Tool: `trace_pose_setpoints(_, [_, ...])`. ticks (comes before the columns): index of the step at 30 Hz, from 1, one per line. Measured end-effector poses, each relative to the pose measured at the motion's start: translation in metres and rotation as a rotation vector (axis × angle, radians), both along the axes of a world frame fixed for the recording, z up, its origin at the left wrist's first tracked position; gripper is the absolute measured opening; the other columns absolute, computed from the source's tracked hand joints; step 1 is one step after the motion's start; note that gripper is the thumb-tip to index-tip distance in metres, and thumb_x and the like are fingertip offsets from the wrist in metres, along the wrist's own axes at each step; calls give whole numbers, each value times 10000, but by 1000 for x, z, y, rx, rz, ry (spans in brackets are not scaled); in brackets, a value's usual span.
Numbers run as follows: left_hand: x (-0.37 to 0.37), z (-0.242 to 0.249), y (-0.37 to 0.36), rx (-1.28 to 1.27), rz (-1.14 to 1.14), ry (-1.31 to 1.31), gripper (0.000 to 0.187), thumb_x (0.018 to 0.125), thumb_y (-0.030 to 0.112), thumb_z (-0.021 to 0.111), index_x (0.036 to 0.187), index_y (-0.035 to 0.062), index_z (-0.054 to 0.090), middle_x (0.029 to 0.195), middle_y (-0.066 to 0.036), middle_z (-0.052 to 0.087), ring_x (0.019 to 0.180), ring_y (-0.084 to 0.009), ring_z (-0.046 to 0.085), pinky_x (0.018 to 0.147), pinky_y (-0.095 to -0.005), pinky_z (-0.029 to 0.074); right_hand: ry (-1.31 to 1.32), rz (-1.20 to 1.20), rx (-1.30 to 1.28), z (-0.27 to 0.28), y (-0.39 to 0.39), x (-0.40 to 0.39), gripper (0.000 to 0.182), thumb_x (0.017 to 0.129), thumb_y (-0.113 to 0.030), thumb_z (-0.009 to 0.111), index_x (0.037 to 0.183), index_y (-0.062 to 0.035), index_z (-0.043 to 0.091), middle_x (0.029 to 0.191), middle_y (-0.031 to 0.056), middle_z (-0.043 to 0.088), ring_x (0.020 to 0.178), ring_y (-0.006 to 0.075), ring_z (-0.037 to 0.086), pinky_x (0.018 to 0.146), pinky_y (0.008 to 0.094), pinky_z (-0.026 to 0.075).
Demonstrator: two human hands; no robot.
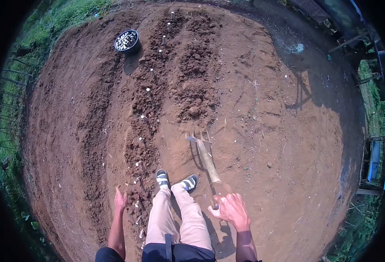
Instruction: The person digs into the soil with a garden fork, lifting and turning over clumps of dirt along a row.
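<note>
My right hand point(232, 210) is closed around the wooden handle of a fork hoe point(208, 162). Its metal tines touch the soil ahead of my feet, at the near end of a loosened strip. Held out over the ground to the left, my left hand point(121, 200) carries nothing, and its fingers look loosely apart. Close to that hand runs a row of crumbly soil point(136, 150) with several pale-topped short pieces point(148, 89) spaced along it. More pale pieces point(137, 205) lie nearer to me, beside my left leg.
A black bucket point(131, 47) full of pale-ended pieces stands at the far left. Another turned strip of clods point(194, 65) stretches ahead. My sandaled feet point(189, 183) stand between the row and the hoe. Grass point(66, 22) borders the left; shaded ground and a structure point(375, 161) lie right.
</note>
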State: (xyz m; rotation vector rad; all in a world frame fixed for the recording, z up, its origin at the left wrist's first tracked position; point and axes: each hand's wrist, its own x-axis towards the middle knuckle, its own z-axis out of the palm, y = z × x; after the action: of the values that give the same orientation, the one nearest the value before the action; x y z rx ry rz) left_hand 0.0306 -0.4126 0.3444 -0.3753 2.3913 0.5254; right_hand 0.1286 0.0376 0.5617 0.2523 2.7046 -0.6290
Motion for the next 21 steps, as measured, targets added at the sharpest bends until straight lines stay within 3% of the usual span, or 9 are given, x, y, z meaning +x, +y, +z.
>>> trace_pose_setpoints(1, [8, 44, -6, -22, 162, -144, 531, 784, 125, 493, 1261, 67, 267, 758, -189, 582, 714, -349, 602, 657, -456, 470, 16, 19, 10, 14, -8, -2, 369, 677, -397, 633, 826, -62, 669, 621, 178, 600, 614, 310, 611, 614, 406, 470])
trace_pose_setpoints(3, [62, 34, -84, -98, 210, -126, 539, 771, 102, 508, 1248, 67, 260, 799, -205, 582, 562, -315, 606, 520, -406, 496, -142, -39, -51, 39, -25, -2, 368, 648, -378, 653, 822, -54, 675, 623, 187, 601, 594, 321, 608, 589, 398, 486])
trace_pose_setpoints(5, [134, 7, -163, -148, 240, -142, 546, 763, 101, 525, 1241, 64, 262, 837, -216, 581, 577, -313, 614, 521, -395, 503, -63, -207, -87, 10, -32, 10, 323, 638, -315, 651, 780, -25, 667, 601, 195, 585, 577, 324, 607, 551, 376, 482])
trace_pose_setpoints(8, [166, 68, -157, -107, 390, -250, 554, 753, 114, 557, 1228, 67, 277, 922, -236, 572, 704, -335, 618, 605, -406, 509, -101, -437, -250, -23, -37, 15, 263, 644, -229, 617, 627, 30, 577, 486, 164, 492, 439, 197, 520, 473, 365, 410])
trace_pose_setpoints(9, [156, 113, -127, -31, 509, -342, 554, 751, 127, 573, 1223, 73, 289, 968, -244, 564, 817, -359, 613, 689, -428, 506, -161, -438, -247, -18, -39, 13, 247, 662, -219, 611, 675, 27, 586, 572, 208, 547, 545, 309, 594, 542, 396, 445])
trace_pose_setpoints(10, [198, 65, -169, 36, 526, -292, 535, 755, 133, 577, 1213, 84, 306, 980, -241, 557, 866, -354, 594, 725, -423, 492, -74, -472, -270, -33, -38, 20, 276, 643, -227, 615, 578, 30, 537, 455, 150, 454, 414, 166, 455, 453, 367, 387])
trace_pose_setpoints(13, [258, -5, -214, 162, 509, -197, 501, 763, 134, 580, 1196, 91, 333, 1000, -235, 543, 903, -337, 573, 761, -406, 474, -84, -392, -197, -1, -34, -15, 272, 634, -242, 628, 615, 24, 576, 479, 156, 489, 441, 198, 512, 480, 373, 414])
trace_pose_setpoints(16, [266, 2, -214, 204, 543, -250, 487, 767, 126, 581, 1189, 83, 340, 1005, -227, 532, 889, -315, 566, 772, -393, 466, -76, -316, -31, 35, -37, -29, 308, 617, -279, 649, 695, 18, 624, 549, 175, 553, 545, 291, 594, 547, 390, 453])
trace_pose_setpoints(21, [238, -1, -204, 274, 579, -285, 550, 771, 132, 587, 1234, 98, 292, 994, -214, 529, 873, -295, 559, 762, -399, 461, -107, -250, -52, 95, -22, -46, 300, 622, -283, 630, 752, -14, 651, 539, 175, 542, 522, 292, 569, 555, 392, 458])
